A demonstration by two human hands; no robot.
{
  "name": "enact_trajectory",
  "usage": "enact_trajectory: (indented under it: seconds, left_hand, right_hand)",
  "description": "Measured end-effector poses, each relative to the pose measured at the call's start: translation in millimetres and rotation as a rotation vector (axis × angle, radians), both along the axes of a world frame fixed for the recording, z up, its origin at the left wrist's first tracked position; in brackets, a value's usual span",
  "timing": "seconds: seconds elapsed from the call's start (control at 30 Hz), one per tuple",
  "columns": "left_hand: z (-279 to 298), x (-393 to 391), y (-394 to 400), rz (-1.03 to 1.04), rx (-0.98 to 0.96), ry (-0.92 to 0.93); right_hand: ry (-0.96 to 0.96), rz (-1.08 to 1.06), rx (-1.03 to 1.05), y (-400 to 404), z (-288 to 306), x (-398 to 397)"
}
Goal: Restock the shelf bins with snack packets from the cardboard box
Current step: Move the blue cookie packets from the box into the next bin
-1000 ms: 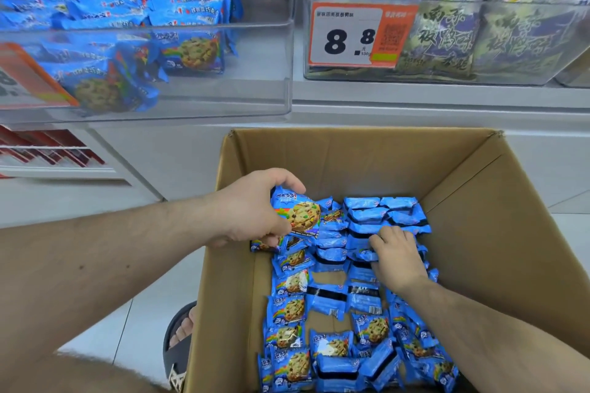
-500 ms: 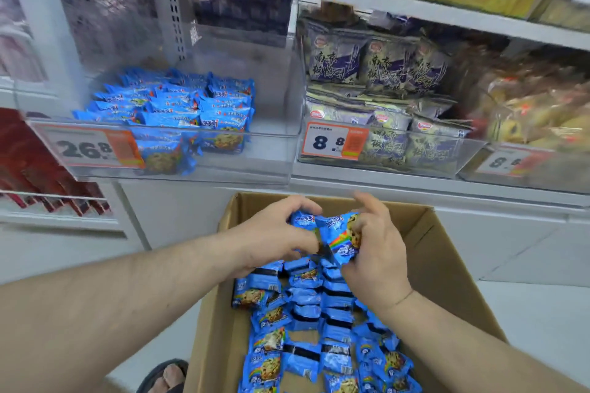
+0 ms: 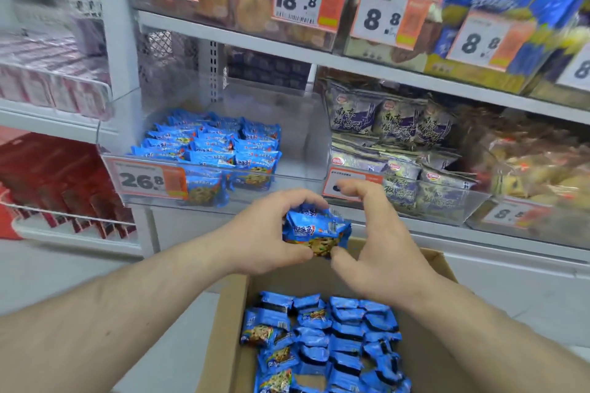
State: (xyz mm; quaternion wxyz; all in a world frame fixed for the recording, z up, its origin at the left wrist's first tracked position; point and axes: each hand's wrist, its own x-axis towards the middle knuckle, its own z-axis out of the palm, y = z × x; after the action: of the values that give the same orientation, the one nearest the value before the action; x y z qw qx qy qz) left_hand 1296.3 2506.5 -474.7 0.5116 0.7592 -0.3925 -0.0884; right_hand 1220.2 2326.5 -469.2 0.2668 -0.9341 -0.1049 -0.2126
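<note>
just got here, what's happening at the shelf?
A person is restocking. Both hands, left hand and right hand, hold a small bunch of blue cookie packets above the open cardboard box, which has many more of the same packets in it. Straight ahead is the clear shelf bin tagged 26.8, filled only on its left side with matching blue packets. The bunch has not reached the bin yet.

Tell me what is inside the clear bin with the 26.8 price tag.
The clear bin holds rows of blue cookie packets filling its left and middle; the right part shows bare plastic. The price tag hides what lies behind the front left corner.
</note>
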Motion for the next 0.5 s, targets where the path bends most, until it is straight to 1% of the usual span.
enact_trajectory:
  seconds: [0.07, 0.13, 0.2, 0.3, 0.33, 0.43, 0.5]
  left_hand:
    - [6.8, 5.5, 8.6, -0.006, 0.012, -0.129]
    - [10.4, 11.1, 16.1, 0.002, 0.0, -0.207]
    - [11.3, 15.1, 23.8, 0.015, -0.025, -0.2]
    - [10.8, 19.2, 32.0, 0.086, -0.089, -0.125]
    - [10.8, 21.8, 33.7, 0.146, -0.107, -0.133]
    - [12.0, 36.6, 41.0, 0.413, -0.144, -0.175]
    - [9.5, 50.9, 49.7, 0.601, -0.115, -0.174]
  right_hand:
    - [0.067, 0.065, -0.072, 6.2, 12.2, 10.5]
    - [0.131, 0.124, -0.098, 16.0, 22.7, 20.3]
    - [0.179, 0.14, -0.133, 23.2, 30.6, 30.4]
    - [0.172, 0.139, -0.199, 32.9, 45.5, 43.3]
    - [0.14, 0.136, -0.217, 36.4, 52.5, 47.4]
    - [-0.057, 0.077, -0.303, 43.4, 78.4, 66.8]
    - [-0.044, -0.001, -0.316, 46.5, 93.0, 86.8]
